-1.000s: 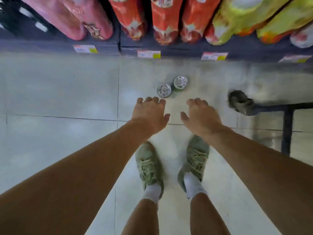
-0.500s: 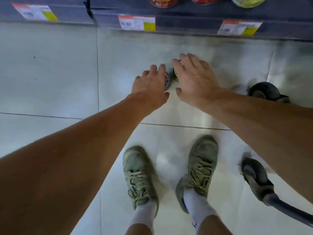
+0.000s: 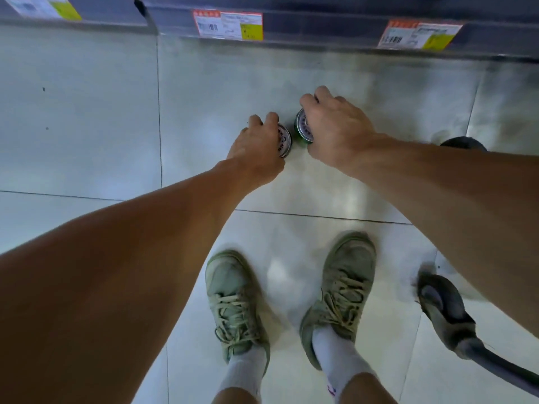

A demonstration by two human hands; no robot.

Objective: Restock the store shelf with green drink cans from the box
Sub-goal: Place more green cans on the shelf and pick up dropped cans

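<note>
Green drink cans stand upright on the pale tiled floor [image 3: 87,112] in front of the shelf edge [image 3: 320,24], two of them just beside each other. Our left hand [image 3: 256,150] reaches down over the left can [image 3: 284,141], fingers curled round its top rim, the silver lid partly showing. Our right hand [image 3: 332,126] grips the right can [image 3: 302,129] the same way, its green side visible beside the thumb. We cannot tell whether either can has left the floor. Price tags [image 3: 227,24] sit along the shelf edge. Below, our green shoes [image 3: 233,304] stand on the tiles, and a dark caster wheel [image 3: 443,310] sits to the right.
</note>
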